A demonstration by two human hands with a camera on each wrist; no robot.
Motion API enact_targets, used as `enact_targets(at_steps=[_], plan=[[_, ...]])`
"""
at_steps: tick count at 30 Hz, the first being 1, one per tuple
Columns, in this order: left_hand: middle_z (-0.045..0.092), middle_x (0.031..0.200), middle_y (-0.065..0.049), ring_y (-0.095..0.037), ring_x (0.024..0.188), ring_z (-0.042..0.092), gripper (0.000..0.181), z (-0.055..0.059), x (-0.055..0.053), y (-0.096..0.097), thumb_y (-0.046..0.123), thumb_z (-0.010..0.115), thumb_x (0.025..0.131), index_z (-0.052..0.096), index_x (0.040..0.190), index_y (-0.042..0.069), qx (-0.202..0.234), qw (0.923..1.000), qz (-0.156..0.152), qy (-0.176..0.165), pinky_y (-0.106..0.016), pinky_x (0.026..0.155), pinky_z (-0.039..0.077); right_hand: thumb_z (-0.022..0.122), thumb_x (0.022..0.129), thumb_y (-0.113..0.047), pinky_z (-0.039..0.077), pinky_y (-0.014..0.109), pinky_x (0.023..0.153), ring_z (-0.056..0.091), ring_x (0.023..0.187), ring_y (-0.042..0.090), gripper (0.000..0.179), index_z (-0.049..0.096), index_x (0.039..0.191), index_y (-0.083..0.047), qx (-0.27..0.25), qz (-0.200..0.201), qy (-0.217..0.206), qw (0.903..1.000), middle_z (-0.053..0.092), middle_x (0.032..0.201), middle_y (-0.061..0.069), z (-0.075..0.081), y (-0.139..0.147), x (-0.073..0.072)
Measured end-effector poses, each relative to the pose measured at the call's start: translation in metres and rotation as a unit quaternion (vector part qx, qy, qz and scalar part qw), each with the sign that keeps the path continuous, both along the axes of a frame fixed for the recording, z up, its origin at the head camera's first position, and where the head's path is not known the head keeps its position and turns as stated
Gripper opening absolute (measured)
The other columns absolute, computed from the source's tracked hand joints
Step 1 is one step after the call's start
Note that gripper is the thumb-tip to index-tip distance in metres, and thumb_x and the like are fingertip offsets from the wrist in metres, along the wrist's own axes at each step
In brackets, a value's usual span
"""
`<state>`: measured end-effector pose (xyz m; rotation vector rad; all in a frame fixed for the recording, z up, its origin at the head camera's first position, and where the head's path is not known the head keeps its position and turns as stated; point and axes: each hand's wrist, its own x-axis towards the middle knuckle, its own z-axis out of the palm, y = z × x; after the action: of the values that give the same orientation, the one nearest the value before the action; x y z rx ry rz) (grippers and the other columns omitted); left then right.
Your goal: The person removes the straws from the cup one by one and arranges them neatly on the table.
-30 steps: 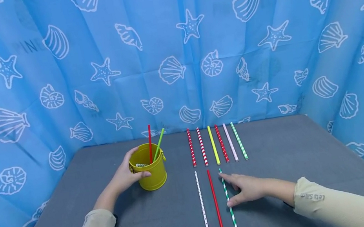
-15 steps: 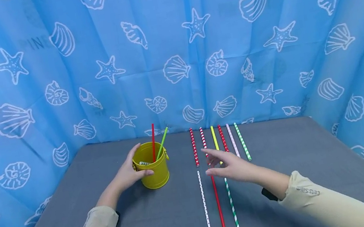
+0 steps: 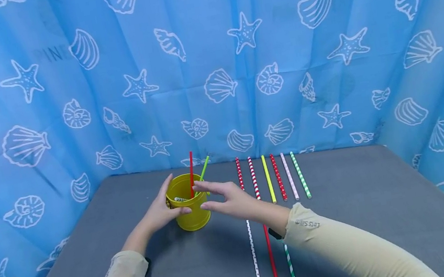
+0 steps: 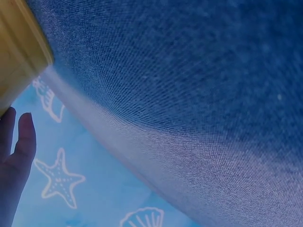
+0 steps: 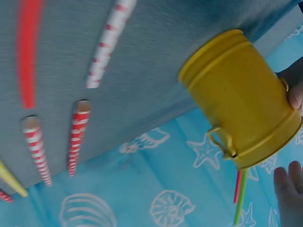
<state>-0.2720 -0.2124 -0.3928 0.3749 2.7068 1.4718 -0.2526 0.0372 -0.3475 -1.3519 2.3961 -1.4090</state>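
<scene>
A small yellow metal bucket point(image 3: 193, 218) stands at the left of the grey table. My left hand point(image 3: 160, 213) grips it from the left, thumb across its front near the rim. In the bucket stand a red straw point(image 3: 192, 174) and a light green straw point(image 3: 204, 169), both leaning. A white straw with dark markings point(image 3: 180, 199) lies lower inside. My right hand point(image 3: 229, 199) holds nothing; its fingers are stretched out at the bucket's right rim, overlapping the green straw in the head view. In the right wrist view its fingertips point(image 5: 288, 182) show apart from the bucket.
Several patterned straws, among them a yellow straw point(image 3: 269, 179), lie in a back row. Nearer lie a white dotted straw point(image 3: 255, 264), a red straw point(image 3: 273, 266) and a green-striped straw point(image 3: 291, 270), partly under my right arm. A blue shell-print curtain point(image 3: 210, 63) hangs behind.
My right hand has moved left from above the green-striped straw, over the rows, to the bucket. My left hand has kept its grip. The straws lie as before; the head view has shifted slightly.
</scene>
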Motion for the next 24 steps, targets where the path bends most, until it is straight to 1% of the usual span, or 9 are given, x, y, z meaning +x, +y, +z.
enact_targets(at_steps=[2,4,7,10,13,16,20,22,24], plan=[[0.024,0.153,-0.025,-0.045,0.137,0.030,0.107,0.000,0.000,0.001,0.030,0.078,0.084,0.000,0.156,0.012,-0.003,1.0000,-0.002,0.001,-0.061,0.108,0.026,0.064,0.094,-0.010,0.041,0.045,0.104,0.048,0.130,0.028,0.055,0.044,0.143,0.002,-0.001,0.005,0.013,0.9999,0.053,0.138,0.018,0.001,-0.010,-0.003],[0.022,0.154,-0.026,-0.045,0.137,0.030,0.104,-0.001,0.000,0.001,0.024,0.076,0.086,0.000,0.156,0.011,-0.007,1.0000,-0.005,0.004,-0.061,0.108,0.027,0.065,0.093,-0.009,0.042,0.047,0.103,0.049,0.129,0.031,0.055,0.044,0.143,0.002,0.001,0.013,0.016,0.9998,0.053,0.138,0.019,0.002,-0.020,-0.005],[0.018,0.155,-0.026,-0.046,0.138,0.027,0.100,0.000,-0.001,0.001,0.014,0.073,0.087,0.000,0.156,0.009,-0.012,0.9999,-0.007,0.005,-0.060,0.108,0.028,0.065,0.094,-0.011,0.043,0.046,0.102,0.050,0.127,0.031,0.055,0.045,0.143,0.002,0.018,0.016,0.016,0.9996,0.054,0.138,0.017,0.004,-0.034,-0.007],[0.015,0.156,-0.026,-0.047,0.139,0.024,0.099,0.000,-0.001,0.001,0.014,0.072,0.088,-0.001,0.156,0.008,-0.012,0.9998,-0.013,0.003,-0.060,0.107,0.030,0.065,0.093,-0.011,0.045,0.038,0.101,0.053,0.126,0.027,0.053,0.047,0.142,0.001,0.037,0.006,0.010,0.9992,0.057,0.136,0.014,0.004,-0.043,-0.007],[0.018,0.155,-0.027,-0.047,0.138,0.025,0.102,0.001,-0.001,0.001,0.019,0.074,0.088,-0.001,0.155,0.007,-0.007,0.9998,-0.018,0.001,-0.060,0.106,0.031,0.065,0.093,-0.008,0.047,0.028,0.097,0.057,0.120,0.024,0.045,0.055,0.135,0.000,0.040,-0.010,0.018,0.9990,0.062,0.128,0.012,0.004,-0.047,-0.006],[0.022,0.153,-0.027,-0.046,0.137,0.028,0.105,0.002,0.000,0.001,0.025,0.076,0.086,-0.001,0.155,0.007,-0.005,0.9998,-0.018,0.000,-0.059,0.107,0.031,0.066,0.092,-0.006,0.050,0.022,0.087,0.064,0.106,0.023,0.032,0.065,0.123,0.000,0.030,-0.028,0.046,0.9981,0.069,0.116,0.011,0.004,-0.048,-0.007],[0.026,0.151,-0.026,-0.045,0.135,0.032,0.108,0.005,0.002,0.001,0.030,0.077,0.085,-0.002,0.155,0.008,-0.004,0.9999,-0.011,-0.009,-0.059,0.107,0.031,0.068,0.090,-0.005,0.052,0.019,0.075,0.065,0.090,0.020,0.020,0.072,0.109,0.000,0.004,-0.043,0.083,0.9956,0.072,0.101,0.010,0.003,-0.046,-0.010],[0.027,0.150,-0.026,-0.044,0.134,0.033,0.108,0.008,0.002,0.001,0.030,0.077,0.085,-0.002,0.155,0.008,-0.002,0.9998,-0.007,-0.016,-0.059,0.107,0.031,0.069,0.089,-0.004,0.052,0.018,0.075,0.066,0.089,0.019,0.018,0.073,0.106,0.001,-0.016,-0.044,0.086,0.9952,0.073,0.098,0.010,0.004,-0.044,-0.012],[0.026,0.151,-0.027,-0.045,0.134,0.033,0.107,0.012,0.003,0.002,0.027,0.077,0.085,-0.003,0.155,0.007,0.001,0.9997,-0.004,-0.023,-0.059,0.108,0.029,0.068,0.089,-0.003,0.053,0.020,0.077,0.067,0.090,0.020,0.018,0.073,0.106,0.002,-0.035,-0.044,0.080,0.9953,0.073,0.098,0.012,0.008,-0.040,-0.011]])
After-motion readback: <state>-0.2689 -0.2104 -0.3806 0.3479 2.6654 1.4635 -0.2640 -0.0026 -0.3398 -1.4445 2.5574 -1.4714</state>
